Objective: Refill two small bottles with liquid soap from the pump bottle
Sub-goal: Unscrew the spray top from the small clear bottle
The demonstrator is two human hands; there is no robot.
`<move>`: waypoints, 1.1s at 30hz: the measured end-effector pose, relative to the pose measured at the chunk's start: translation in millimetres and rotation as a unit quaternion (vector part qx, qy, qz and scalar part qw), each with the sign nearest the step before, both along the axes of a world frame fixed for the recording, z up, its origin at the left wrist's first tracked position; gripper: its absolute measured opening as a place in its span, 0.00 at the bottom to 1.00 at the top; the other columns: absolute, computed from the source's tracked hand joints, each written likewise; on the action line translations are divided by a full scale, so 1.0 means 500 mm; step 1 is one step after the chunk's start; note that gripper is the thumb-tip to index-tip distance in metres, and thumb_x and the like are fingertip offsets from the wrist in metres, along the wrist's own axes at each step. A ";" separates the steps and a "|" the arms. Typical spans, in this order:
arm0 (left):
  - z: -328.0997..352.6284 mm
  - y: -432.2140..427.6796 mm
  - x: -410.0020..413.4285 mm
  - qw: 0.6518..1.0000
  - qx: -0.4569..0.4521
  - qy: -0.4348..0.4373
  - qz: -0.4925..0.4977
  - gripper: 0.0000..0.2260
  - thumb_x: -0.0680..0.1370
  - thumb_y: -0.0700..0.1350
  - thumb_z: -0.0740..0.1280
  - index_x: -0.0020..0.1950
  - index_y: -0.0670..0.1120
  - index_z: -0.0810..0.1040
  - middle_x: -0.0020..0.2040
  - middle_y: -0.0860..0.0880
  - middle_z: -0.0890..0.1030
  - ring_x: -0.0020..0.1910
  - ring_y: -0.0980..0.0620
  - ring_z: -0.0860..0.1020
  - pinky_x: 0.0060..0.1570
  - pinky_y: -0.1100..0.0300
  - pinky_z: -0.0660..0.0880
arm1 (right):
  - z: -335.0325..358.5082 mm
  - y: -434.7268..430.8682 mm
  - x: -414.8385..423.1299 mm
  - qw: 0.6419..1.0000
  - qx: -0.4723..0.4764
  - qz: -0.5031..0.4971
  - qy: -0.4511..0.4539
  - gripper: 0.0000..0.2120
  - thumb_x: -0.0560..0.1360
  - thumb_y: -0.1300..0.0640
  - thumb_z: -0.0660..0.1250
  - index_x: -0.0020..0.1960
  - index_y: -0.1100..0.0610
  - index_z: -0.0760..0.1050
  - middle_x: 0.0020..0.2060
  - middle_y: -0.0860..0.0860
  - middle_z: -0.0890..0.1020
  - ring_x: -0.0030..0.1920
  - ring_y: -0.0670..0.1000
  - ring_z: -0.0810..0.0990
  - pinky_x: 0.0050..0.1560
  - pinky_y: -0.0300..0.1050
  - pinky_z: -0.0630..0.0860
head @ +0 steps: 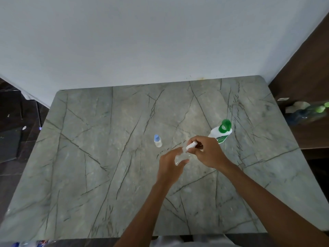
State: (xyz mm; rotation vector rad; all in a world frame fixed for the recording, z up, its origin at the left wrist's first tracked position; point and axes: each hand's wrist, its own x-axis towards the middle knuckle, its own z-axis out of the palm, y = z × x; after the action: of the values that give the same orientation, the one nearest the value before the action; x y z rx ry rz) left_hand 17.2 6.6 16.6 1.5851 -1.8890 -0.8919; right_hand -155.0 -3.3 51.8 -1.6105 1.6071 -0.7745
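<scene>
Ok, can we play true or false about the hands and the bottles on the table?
1. The left hand holds a small clear bottle. True.
2. The right hand pinches a white cap. True.
3. The blue-capped bottle is held in a hand. False: it sits on the table, apart from both hands.
4. The soap bottle has a red top. False: its top is green.
</scene>
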 end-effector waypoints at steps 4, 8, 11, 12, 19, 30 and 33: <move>0.011 0.006 0.012 1.000 0.003 0.019 -0.017 0.21 0.69 0.51 0.76 0.60 0.48 0.79 0.51 0.55 0.83 0.49 0.62 0.79 0.53 0.62 0.77 | 0.011 -0.005 -0.007 0.998 0.002 0.068 -0.004 0.12 0.70 0.68 0.73 0.50 0.57 0.81 0.47 0.49 0.84 0.48 0.47 0.82 0.50 0.42 0.80; 0.018 0.012 0.025 1.000 -0.011 0.023 0.001 0.21 0.68 0.50 0.77 0.59 0.49 0.79 0.51 0.56 0.82 0.48 0.61 0.79 0.52 0.60 0.77 | 0.035 -0.008 -0.008 0.995 0.045 0.088 -0.033 0.20 0.71 0.61 0.76 0.60 0.52 0.76 0.53 0.44 0.80 0.52 0.43 0.80 0.49 0.30 0.78; 0.026 0.019 0.029 1.000 -0.018 0.021 -0.012 0.20 0.69 0.51 0.76 0.59 0.49 0.79 0.51 0.56 0.82 0.49 0.62 0.78 0.54 0.61 0.77 | 0.048 -0.007 0.000 0.998 0.020 0.049 0.034 0.18 0.70 0.44 0.75 0.54 0.53 0.80 0.45 0.46 0.83 0.44 0.45 0.82 0.43 0.36 0.80; 0.030 0.021 0.030 0.999 -0.022 0.018 -0.019 0.20 0.69 0.51 0.76 0.59 0.48 0.79 0.52 0.55 0.82 0.49 0.62 0.78 0.54 0.62 0.76 | 0.050 -0.006 0.002 0.997 0.011 0.051 0.052 0.16 0.70 0.43 0.75 0.49 0.54 0.81 0.41 0.47 0.84 0.41 0.46 0.82 0.42 0.40 0.81; 0.038 0.033 0.042 0.999 -0.040 0.006 -0.027 0.22 0.68 0.51 0.77 0.59 0.47 0.79 0.50 0.54 0.82 0.47 0.61 0.78 0.51 0.62 0.76 | 0.064 0.016 0.000 0.993 0.051 0.094 -0.053 0.19 0.66 0.62 0.80 0.54 0.55 0.80 0.49 0.45 0.83 0.51 0.43 0.82 0.53 0.38 0.80; 0.054 0.041 0.049 0.998 -0.045 0.022 -0.025 0.21 0.67 0.49 0.78 0.57 0.47 0.79 0.48 0.55 0.82 0.45 0.60 0.79 0.49 0.58 0.78 | 0.069 0.028 0.010 0.992 0.044 0.110 -0.036 0.17 0.68 0.63 0.78 0.54 0.54 0.80 0.49 0.45 0.83 0.51 0.45 0.82 0.52 0.38 0.80; 0.055 0.042 0.049 0.999 -0.035 0.024 -0.021 0.22 0.67 0.51 0.78 0.58 0.47 0.79 0.49 0.55 0.82 0.47 0.61 0.78 0.51 0.59 0.78 | 0.073 0.027 0.015 0.996 0.049 0.076 -0.014 0.22 0.68 0.50 0.79 0.59 0.52 0.78 0.51 0.43 0.81 0.50 0.43 0.81 0.46 0.31 0.79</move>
State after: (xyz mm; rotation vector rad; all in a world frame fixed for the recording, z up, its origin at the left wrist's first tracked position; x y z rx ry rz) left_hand 41.8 27.6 44.0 1.4751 -1.9064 -0.8639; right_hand -147.3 10.2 88.2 -1.6215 1.4616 -0.6267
